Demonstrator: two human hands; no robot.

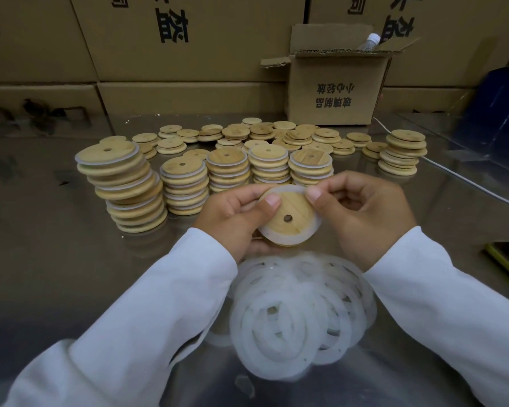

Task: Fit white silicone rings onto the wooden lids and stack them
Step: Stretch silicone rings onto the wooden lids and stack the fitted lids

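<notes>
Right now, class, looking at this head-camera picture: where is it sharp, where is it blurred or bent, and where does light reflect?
Head view: the lid held in both hands is fairly sharp; the pile of white rings nearest the camera is soft and smeared; the wide lens bows the cardboard boxes behind and stretches the sleeves; the shiny table mirrors the boxes dimly.

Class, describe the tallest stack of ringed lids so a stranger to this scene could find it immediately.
Start at the shiny table and find the row of lid stacks just beyond the left hand and right hand. Go to the row's far left end. That leaning stack is the tallest, and unlike its straight neighbours its lids slew sideways.
</notes>
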